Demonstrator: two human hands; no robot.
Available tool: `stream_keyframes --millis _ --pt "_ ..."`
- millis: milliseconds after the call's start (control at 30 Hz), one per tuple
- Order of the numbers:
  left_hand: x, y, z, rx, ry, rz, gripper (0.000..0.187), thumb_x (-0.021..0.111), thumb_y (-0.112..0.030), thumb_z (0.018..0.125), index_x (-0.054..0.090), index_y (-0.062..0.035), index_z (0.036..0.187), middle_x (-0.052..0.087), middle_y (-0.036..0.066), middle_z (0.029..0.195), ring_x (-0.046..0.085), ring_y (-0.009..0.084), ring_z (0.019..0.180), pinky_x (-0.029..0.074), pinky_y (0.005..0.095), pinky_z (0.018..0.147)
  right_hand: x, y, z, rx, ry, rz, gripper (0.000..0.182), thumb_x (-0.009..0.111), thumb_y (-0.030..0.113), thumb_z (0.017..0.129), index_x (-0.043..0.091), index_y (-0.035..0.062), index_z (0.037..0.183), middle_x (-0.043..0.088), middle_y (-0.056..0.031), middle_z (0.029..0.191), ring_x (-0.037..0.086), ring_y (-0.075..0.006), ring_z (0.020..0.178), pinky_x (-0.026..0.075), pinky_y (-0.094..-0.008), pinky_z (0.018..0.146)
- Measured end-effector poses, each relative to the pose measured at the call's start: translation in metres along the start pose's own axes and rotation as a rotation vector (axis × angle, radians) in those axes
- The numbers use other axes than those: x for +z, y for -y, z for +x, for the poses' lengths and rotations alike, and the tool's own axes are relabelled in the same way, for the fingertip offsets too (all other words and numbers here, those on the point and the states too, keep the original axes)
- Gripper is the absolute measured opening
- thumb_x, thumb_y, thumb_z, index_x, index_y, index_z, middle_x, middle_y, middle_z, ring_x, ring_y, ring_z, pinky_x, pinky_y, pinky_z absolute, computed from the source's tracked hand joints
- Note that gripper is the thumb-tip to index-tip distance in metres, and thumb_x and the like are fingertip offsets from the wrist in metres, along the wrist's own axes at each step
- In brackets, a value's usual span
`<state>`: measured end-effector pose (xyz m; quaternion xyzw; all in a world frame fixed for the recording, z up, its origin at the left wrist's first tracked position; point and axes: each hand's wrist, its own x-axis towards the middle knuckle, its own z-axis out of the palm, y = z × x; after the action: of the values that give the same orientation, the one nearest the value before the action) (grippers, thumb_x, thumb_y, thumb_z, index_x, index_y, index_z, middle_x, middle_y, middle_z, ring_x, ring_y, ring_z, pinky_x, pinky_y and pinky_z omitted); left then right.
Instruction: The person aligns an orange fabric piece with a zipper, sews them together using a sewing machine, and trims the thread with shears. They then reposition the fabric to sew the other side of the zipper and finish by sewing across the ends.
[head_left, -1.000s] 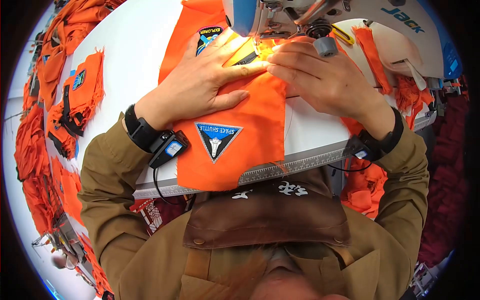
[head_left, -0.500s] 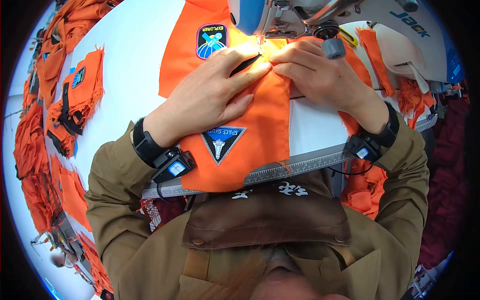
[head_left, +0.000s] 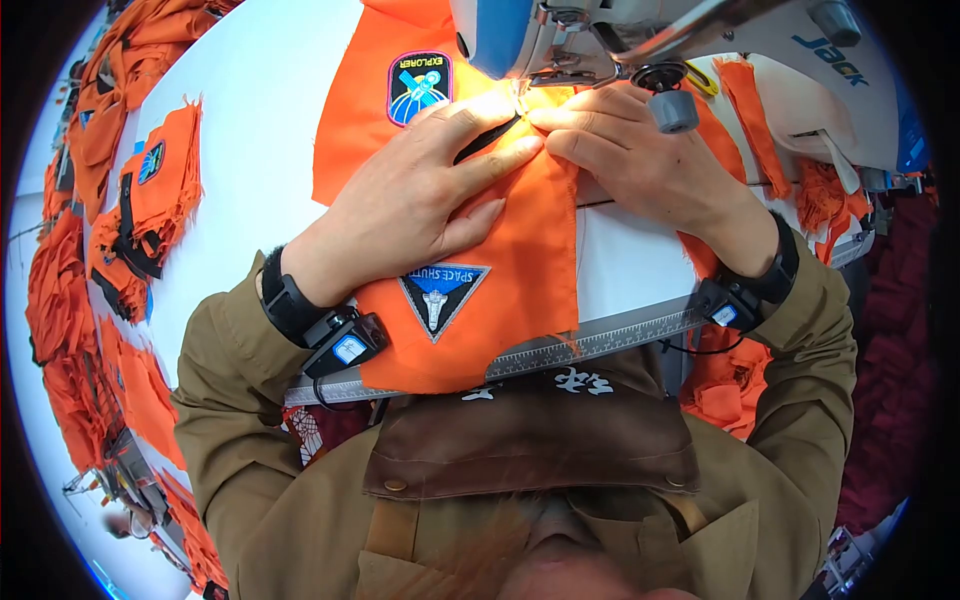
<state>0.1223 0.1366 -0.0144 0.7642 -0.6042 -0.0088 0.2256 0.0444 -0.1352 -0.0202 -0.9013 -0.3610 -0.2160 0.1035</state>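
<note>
An orange fabric panel point(head_left: 520, 240) lies under the needle area of a white and blue sewing machine point(head_left: 750, 35). It bears an "EXPLORER" patch point(head_left: 419, 88) and a triangular space shuttle patch point(head_left: 440, 300). My left hand point(head_left: 430, 185) rests flat on the panel, fingers spread, with a black strip point(head_left: 487, 138) showing between two of them. Close to the lit needle, my right hand point(head_left: 645, 150) has its fingers pressed together on the panel's edge. The exact pinch there is washed out by the lamp.
Orange pieces with a patch and black strips point(head_left: 160, 185) are stacked on the left of the white table point(head_left: 240, 90). More orange cloth hangs beyond. A ruler strip point(head_left: 600, 335) runs along the front edge. Yellow-handled snips point(head_left: 702, 78) lie behind my right hand.
The whole view has shifted slightly. My right fingertips have slid a little left along the fabric near the needle; my left hand keeps its pose on the panel.
</note>
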Motion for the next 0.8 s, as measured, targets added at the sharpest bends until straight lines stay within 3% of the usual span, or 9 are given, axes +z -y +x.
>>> stream_keyframes --millis 133,233,367,567,800 --pt "-0.002 0.000 0.002 0.038 -0.016 -0.002 0.058 0.066 -0.011 0.089 0.062 -0.0107 0.147 0.051 0.017 0.148 0.053 0.0385 0.134 0.046 0.0488 0.114 0.003 -0.001 0.001 -0.021 -0.068 -0.006 0.038 0.080 0.030 0.082 0.066 0.0123 0.113 0.068 -0.0010 0.101 0.069 -0.0255 0.099 0.057 -0.0420 0.086" --pt "0.000 0.001 0.000 -0.006 0.011 -0.012 0.059 0.067 -0.012 0.089 0.061 -0.0110 0.147 0.051 0.017 0.148 0.053 0.0391 0.134 0.045 0.0494 0.114 0.002 -0.004 -0.005 0.013 0.085 0.053 0.033 0.067 0.013 0.088 0.068 0.0049 0.121 0.072 -0.0069 0.127 0.066 -0.0252 0.116 0.054 -0.0400 0.100" --pt "-0.003 0.002 0.002 0.034 -0.022 -0.011 0.059 0.067 -0.012 0.089 0.061 -0.0113 0.148 0.051 0.017 0.147 0.053 0.0398 0.133 0.044 0.0496 0.115 0.009 -0.004 0.001 -0.015 -0.095 0.038 0.029 0.076 0.022 0.085 0.067 0.0110 0.110 0.067 -0.0044 0.095 0.068 -0.0260 0.096 0.057 -0.0412 0.082" --pt "-0.003 0.008 0.002 -0.006 0.011 -0.003 0.057 0.067 -0.015 0.091 0.061 -0.0118 0.148 0.051 0.017 0.149 0.051 0.0406 0.135 0.043 0.0500 0.115 0.009 -0.007 0.001 -0.002 -0.075 0.070 0.022 0.071 0.016 0.087 0.065 0.0112 0.108 0.064 -0.0048 0.088 0.067 -0.0262 0.089 0.056 -0.0405 0.078" --pt "-0.003 0.009 0.004 -0.005 0.003 0.012 0.056 0.067 -0.016 0.092 0.061 -0.0118 0.148 0.050 0.018 0.150 0.049 0.0416 0.138 0.041 0.0507 0.117 0.012 -0.009 -0.002 0.039 -0.069 0.075 0.020 0.068 0.013 0.090 0.065 0.0124 0.109 0.064 -0.0067 0.093 0.068 -0.0285 0.089 0.057 -0.0415 0.077"
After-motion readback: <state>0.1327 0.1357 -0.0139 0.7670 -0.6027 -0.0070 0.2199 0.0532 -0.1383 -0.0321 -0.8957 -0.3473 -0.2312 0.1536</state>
